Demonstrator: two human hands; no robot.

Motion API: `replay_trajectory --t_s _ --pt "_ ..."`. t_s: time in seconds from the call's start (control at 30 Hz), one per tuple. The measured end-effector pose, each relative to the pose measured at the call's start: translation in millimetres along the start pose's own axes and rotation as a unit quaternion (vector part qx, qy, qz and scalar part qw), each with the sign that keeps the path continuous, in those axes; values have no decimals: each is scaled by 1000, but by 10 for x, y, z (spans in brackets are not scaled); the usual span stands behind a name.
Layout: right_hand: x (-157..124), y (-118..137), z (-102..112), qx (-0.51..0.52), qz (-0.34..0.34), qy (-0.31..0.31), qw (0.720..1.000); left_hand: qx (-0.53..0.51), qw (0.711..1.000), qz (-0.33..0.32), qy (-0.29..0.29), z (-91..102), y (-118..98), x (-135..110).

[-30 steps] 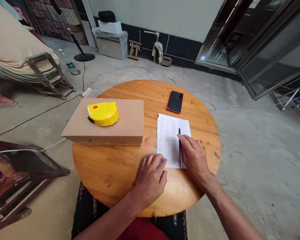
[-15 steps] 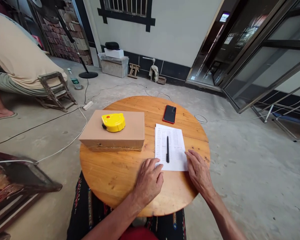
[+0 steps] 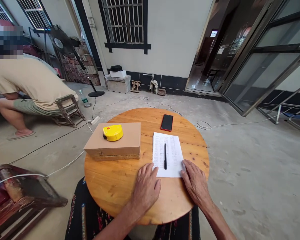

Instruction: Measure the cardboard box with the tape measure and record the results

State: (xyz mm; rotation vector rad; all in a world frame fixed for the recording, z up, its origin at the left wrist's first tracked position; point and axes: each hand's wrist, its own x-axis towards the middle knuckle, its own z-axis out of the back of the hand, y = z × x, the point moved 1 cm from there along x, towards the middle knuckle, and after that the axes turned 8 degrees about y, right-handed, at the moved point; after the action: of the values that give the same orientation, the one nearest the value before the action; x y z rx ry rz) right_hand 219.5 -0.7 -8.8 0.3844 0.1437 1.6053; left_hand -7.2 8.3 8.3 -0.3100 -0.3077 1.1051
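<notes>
My left hand (image 3: 145, 187) lies flat and open on the round wooden table (image 3: 115, 183), fingertips at the near left corner of a printed sheet of paper (image 3: 171, 151). My right hand (image 3: 195, 182) rests flat and open at the sheet's near right corner. A black pen (image 3: 165, 156) lies lengthwise on the paper, free of both hands. Beyond the paper sits a black phone in a red case (image 3: 167, 122). To the left, a yellow tape measure (image 3: 112, 132) rests on a flat brown board (image 3: 128, 140).
A person in a beige shirt (image 3: 32, 83) bends over on a wooden stool (image 3: 69, 110) at the left. Cables (image 3: 65, 163) cross the concrete floor. A dark red chair frame (image 3: 20, 196) stands near left. A standing fan (image 3: 65, 41), boxes and glass doors (image 3: 265, 56) line the back.
My right hand let go of the pen and drew back to the sheet's near right corner. The view tilted up, showing more of the room.
</notes>
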Motion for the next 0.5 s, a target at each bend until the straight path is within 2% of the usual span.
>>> replay_trajectory --t_s 0.13,0.3,0.4,0.5 --pt "15 18 27 -29 16 18 999 18 1000 -4 8 28 -11 2" --pt "-17 -3 21 -16 26 -3 1000 -9 1000 -27 -2 10 30 -63" --pt "-46 -64 -15 24 28 -25 999 -37 998 -18 -52 22 96 -223" --pt "-38 -142 -49 61 30 -54 996 -46 989 5 -143 123 264 -447"
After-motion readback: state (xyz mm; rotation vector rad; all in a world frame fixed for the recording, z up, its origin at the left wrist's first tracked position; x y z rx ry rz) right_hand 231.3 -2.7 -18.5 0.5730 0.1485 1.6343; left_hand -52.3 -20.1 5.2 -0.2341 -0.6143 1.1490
